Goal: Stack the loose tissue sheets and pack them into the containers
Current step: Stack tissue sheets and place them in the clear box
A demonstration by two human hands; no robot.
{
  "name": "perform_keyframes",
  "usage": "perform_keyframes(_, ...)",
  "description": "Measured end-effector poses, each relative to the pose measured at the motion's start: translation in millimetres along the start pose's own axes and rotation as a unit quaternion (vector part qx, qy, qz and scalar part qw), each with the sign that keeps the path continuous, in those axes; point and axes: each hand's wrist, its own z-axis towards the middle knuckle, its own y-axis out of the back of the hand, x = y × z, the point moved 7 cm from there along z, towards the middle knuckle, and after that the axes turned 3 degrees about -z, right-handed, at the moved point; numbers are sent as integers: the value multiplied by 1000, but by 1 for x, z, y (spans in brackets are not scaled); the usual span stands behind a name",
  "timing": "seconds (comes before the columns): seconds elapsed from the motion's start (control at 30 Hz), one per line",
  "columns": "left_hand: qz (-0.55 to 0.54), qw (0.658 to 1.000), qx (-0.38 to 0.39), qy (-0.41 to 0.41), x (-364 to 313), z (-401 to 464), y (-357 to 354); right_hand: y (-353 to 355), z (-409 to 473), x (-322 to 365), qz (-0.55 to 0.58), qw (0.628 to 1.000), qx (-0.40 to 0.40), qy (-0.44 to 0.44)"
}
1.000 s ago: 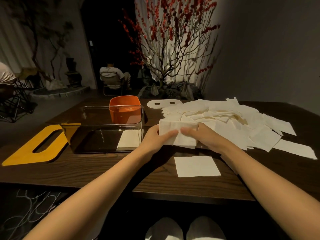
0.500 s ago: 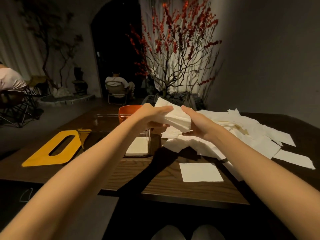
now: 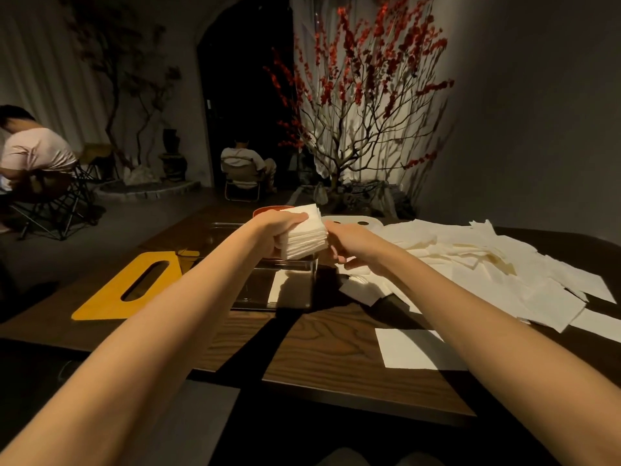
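Our left hand (image 3: 280, 230) grips a thick square stack of soft white tissues (image 3: 306, 234), tilted, above the clear box (image 3: 279, 287). Our right hand (image 3: 353, 252) touches its side, fingers loose. Loose sheets (image 3: 487, 264) cover the table's right side.

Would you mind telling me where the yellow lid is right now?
In the head view, the yellow lid lies flat on the table's left side, just left of the clear box.
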Motion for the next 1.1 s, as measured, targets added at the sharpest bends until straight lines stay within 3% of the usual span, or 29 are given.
perform_keyframes(0.27,148,988,16,43,9,14,4,-15,17,11,-70,995,47,57)
perform_keyframes(0.5,213,975,-14,56,4,30,4,-6,39,11,-89,994,4,70)
perform_keyframes(0.73,358,929,32,92,2,35,-9,1,49,10,-84,995,-3,62)
perform_keyframes(1.1,310,948,9,70,0,44,-12,1,52,5,-57,996,8,64)
